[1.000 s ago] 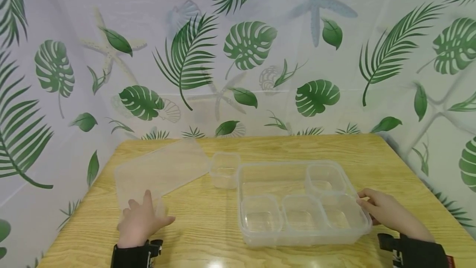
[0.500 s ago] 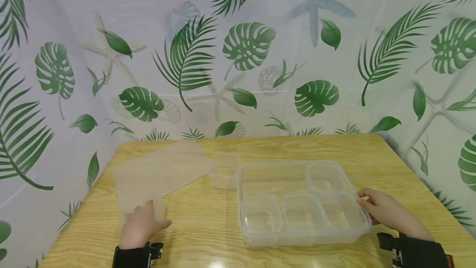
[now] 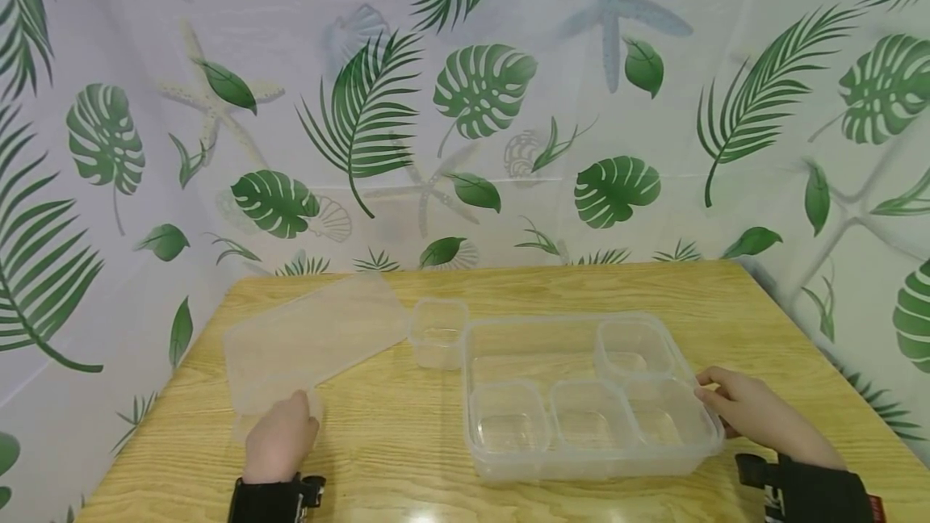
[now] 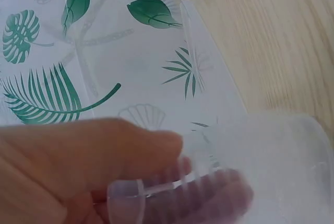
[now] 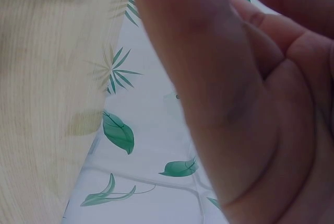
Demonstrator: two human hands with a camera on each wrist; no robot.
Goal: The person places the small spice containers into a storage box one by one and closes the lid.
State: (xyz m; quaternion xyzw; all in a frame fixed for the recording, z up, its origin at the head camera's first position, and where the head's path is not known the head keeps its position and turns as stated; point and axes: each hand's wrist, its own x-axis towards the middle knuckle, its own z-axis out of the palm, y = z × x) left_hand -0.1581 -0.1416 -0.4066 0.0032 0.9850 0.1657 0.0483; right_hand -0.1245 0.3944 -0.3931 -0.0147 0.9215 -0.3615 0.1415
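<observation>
A large clear plastic box (image 3: pixel 596 466) stands right of centre in the head view, with several small square containers inside, one of them a small container (image 3: pixel 592 418) at the front. My right hand (image 3: pixel 756 410) holds the box's right side by the rim; the right wrist view shows its bent fingers but not the box. My left hand (image 3: pixel 279 438) grips another small clear container (image 4: pixel 276 166); the left wrist view shows the thumb on one side of its wall and fingers behind it. In the head view the hand hides most of that container.
A flat frosted lid (image 3: pixel 312 337) lies at the back left of the wooden table (image 3: pixel 392 458). Another small clear container (image 3: pixel 439 337) stands between lid and box. A leaf-printed cloth (image 3: pixel 523 127) rises behind and beside the table.
My left hand has drawn back slightly, and its spread fingers and thumb have closed on the small container. The right hand and the box stay where they were.
</observation>
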